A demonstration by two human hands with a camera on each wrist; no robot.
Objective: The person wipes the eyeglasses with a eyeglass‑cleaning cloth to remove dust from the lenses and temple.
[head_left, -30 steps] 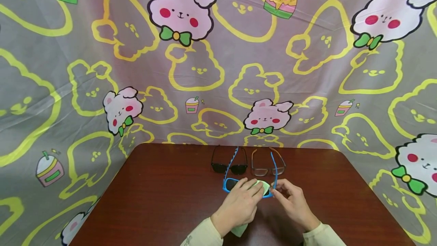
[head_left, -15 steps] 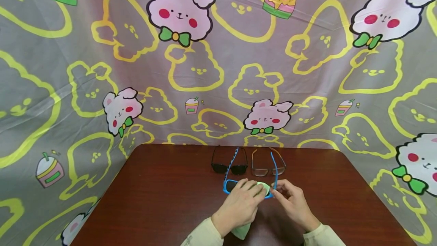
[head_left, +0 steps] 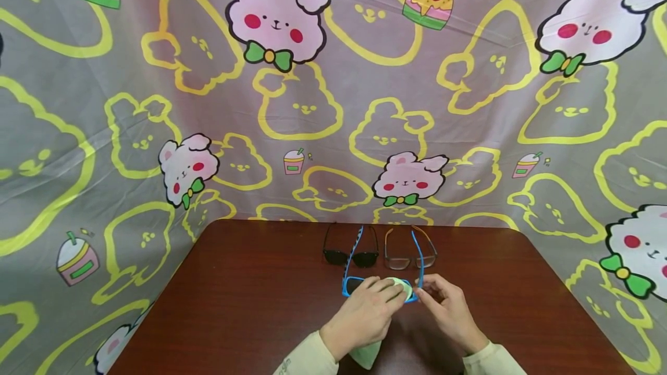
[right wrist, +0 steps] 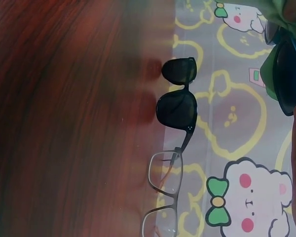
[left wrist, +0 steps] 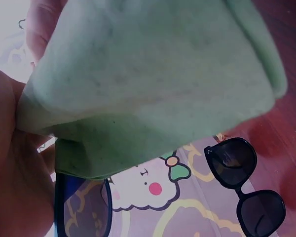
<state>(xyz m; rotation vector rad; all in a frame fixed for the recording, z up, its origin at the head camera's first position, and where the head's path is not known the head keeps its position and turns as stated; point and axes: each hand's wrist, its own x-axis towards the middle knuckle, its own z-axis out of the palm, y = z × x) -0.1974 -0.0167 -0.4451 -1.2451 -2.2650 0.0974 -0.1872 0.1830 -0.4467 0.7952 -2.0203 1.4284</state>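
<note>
Blue-framed sunglasses point(head_left: 353, 285) with dark lenses are held up over the table, their temples pointing away from me. My left hand point(head_left: 366, 310) pinches a pale green cloth point(left wrist: 158, 69) around the lens on the right side, covering most of it. Part of the cloth hangs below that palm. At the right hinge, my right hand point(head_left: 449, 310) pinches the frame between thumb and fingers. In the right wrist view, one dark lens point(right wrist: 287, 76) shows with cloth behind it. The left thumb is hidden in the head view.
Black sunglasses point(head_left: 363, 258) and clear-lens eyeglasses point(head_left: 399, 263) lie side by side near the far edge of the dark red-brown table point(head_left: 250, 300). A grey curtain point(head_left: 333, 85) printed with rabbits surrounds the table at the back and sides.
The left fingers and the cloth shift slightly over the lens, and the cloth's hanging end moves a little lower. The right hand keeps its grip in nearly the same place.
</note>
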